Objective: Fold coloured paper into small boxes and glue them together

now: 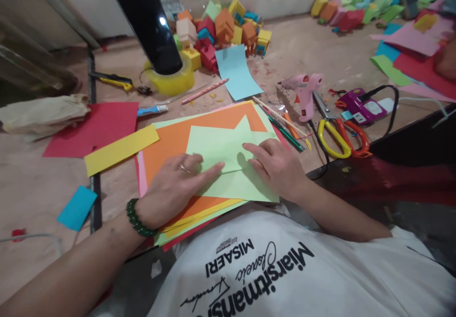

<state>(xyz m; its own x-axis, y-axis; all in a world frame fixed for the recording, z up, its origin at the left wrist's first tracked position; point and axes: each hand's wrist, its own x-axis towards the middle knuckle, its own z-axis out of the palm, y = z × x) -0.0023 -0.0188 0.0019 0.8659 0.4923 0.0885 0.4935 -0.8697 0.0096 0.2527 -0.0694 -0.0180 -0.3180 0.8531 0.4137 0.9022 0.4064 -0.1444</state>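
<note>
A light green sheet of paper, partly folded over itself with a fold edge across its middle, lies on a stack of coloured papers topped by an orange sheet. My left hand, with a ring and a green bead bracelet, rests on the left part of the green sheet, thumb stretched along the fold edge, fingers lightly bent. On its right part lies my right hand, index finger and thumb apart, touching the paper. A yellow paper strip lies left of the stack.
Right of the stack are a pink glue gun, scissors and a purple power adapter. Behind stand a phone in a tape roll and several small paper houses. A cutter lies left. Another person's hand shows far right.
</note>
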